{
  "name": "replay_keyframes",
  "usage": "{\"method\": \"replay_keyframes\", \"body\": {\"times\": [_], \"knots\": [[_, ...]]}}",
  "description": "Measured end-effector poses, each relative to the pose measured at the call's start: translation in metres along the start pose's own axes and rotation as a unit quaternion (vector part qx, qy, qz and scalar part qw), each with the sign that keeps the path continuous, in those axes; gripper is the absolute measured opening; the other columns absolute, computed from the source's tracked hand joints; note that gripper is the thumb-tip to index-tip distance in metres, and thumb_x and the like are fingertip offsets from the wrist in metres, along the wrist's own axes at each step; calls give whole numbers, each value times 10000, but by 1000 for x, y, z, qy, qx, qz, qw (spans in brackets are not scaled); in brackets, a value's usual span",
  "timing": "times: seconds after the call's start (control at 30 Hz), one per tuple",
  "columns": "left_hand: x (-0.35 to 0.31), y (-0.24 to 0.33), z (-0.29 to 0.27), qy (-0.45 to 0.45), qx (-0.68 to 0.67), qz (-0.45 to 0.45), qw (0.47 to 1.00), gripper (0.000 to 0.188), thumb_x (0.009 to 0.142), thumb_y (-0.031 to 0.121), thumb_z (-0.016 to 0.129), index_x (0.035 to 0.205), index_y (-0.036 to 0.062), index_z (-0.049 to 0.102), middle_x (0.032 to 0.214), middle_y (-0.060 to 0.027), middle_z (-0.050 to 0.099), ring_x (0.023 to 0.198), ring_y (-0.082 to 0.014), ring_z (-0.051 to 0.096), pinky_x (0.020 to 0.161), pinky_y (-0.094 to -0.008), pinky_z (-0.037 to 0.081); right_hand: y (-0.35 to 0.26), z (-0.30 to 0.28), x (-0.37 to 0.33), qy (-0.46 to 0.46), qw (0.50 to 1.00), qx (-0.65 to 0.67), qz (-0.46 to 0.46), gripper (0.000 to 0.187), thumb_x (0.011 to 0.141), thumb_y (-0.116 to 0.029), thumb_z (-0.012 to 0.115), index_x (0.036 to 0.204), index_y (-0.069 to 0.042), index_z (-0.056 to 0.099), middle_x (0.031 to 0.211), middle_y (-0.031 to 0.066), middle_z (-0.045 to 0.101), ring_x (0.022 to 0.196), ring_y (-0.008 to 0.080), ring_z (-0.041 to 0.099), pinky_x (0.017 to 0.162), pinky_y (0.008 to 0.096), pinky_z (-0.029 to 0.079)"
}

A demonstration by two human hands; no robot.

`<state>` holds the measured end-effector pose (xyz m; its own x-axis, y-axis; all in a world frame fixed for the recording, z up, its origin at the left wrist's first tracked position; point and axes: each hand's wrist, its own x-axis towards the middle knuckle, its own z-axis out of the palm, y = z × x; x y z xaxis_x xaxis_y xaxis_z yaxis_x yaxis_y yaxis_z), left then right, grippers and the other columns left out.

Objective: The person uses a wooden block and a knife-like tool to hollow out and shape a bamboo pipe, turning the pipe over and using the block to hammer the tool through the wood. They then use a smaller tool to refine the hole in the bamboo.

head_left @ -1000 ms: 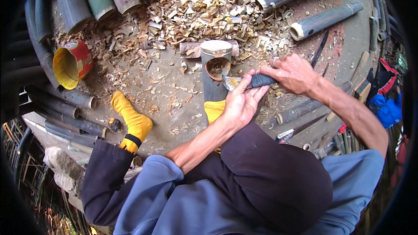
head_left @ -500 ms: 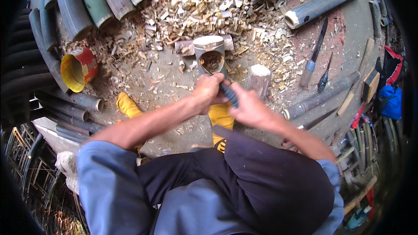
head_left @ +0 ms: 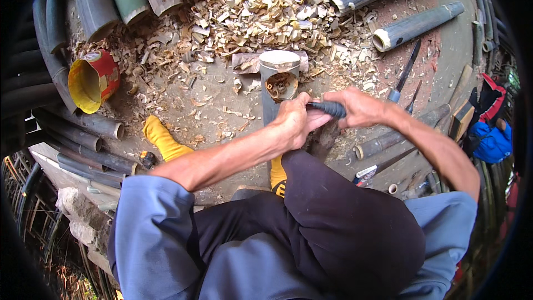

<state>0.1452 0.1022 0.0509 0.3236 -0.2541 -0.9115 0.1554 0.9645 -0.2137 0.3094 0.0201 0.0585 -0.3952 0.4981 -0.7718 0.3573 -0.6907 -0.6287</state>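
Note:
A bamboo section [head_left: 271, 97] with a pale cut end points away from me, its far part against a short wooden piece [head_left: 244, 63] lying crosswise. An oval hole in its side shows brown, ragged insides. Just right of this hole, a tool with a black wrapped handle [head_left: 330, 109] lies sideways between my hands. My left hand [head_left: 293, 121] closes around its left end, thumb uppermost. The fingers of my right hand [head_left: 355, 108] are wrapped at the handle's right end. Its blade or tip is hidden. A brown wooden stump [head_left: 326, 140] is partly covered by my hands.
Pale wood shavings [head_left: 261, 11] heap beyond the bamboo. A red-and-yellow tin [head_left: 105, 75] stands at left. Bamboo lengths [head_left: 419, 25] lie around both sides. A long blade [head_left: 410, 64] rests at right, near a blue bag [head_left: 491, 141]. My yellow-covered foot [head_left: 166, 138] is at left.
My hands have moved right, away from the bamboo's hole, and the black handle has swung from slanting to nearly sideways. My right elbow has come out wider. The whole view has shifted slightly.

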Motion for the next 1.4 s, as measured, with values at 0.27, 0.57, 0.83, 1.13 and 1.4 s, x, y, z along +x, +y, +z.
{"method": "replay_keyframes", "body": {"times": [0.27,0.57,0.83,1.13,1.4], "knots": [[-15,49,-40,62,520,-70,849,328,912,259,427,866,-21,592,725,-140,623,445,-187,573,446,-253,546,-73,143,35,265,927,254,73,391,737,-100,600,1041,20,386,708,211,595,659,323,645,570,403,509],[2,-21,-23,-54,181,155,970,298,912,193,403,964,-65,541,967,-210,599,825,-252,647,711,-321,564,-22,35,-21,125,964,-227,-56,340,691,-31,563,1010,-16,446,662,161,595,596,341,619,563,439,514],[4,40,-62,-7,496,-25,868,390,923,253,406,758,-75,537,695,-206,604,584,-266,667,401,-318,537,-61,128,25,230,944,222,75,367,732,-72,572,1029,56,399,709,231,605,622,316,641,542,413,528],[23,11,-35,-120,709,354,598,219,895,117,518,955,-71,611,859,-159,642,769,-213,655,748,-326,579,-9,114,7,486,863,-134,37,354,726,-101,626,1034,-72,453,750,136,606,695,329,618,581,432,496],[22,-11,-9,-220,-106,250,937,289,936,152,505,1144,-46,535,1126,-130,578,1038,-206,585,890,-318,520,-48,-19,2,246,790,-561,-13,246,727,-140,634,946,-81,540,804,88,642,739,226,650,641,360,499]]}}
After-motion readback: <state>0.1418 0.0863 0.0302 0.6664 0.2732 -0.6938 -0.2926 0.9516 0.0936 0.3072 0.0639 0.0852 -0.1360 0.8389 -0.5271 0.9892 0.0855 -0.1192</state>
